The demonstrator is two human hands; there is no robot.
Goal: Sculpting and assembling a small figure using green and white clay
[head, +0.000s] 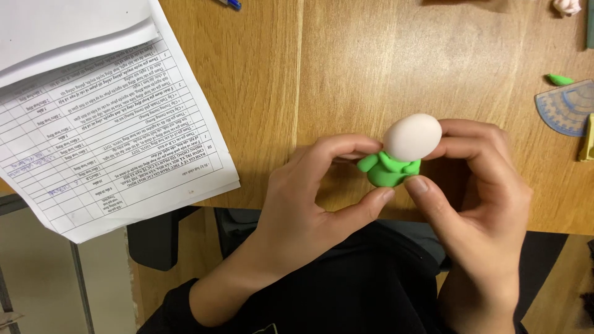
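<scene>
Status: you hold a small clay figure point(399, 154) just above the near edge of the table point(297, 74), right of centre. It has a green body point(390, 170) with a stubby arm poking out to the left, and a white egg-shaped head point(412, 137) seated on top, tilted a little to the right.

Left hand point(309, 204): curled around the figure from the left, index finger arched behind it, thumb tip pressed up under the green body. Closed on the figure, loosely, with an open loop between finger and thumb.

Right hand point(479, 198): fingers wrapped behind the head, thumb meeting the body from the near right. Also closed on the figure.

Judged done: body shaped, head joined, one arm on. Judged left: no face or other detail shows on the head; whether a right arm exists you cannot tell, as your fingers cover that side.

Containers: none in view. Loose items only: printed sheets point(105, 117) far left, overhanging the edge; a green clay scrap point(560, 79) and a blue protractor point(569, 108) far right.
</scene>
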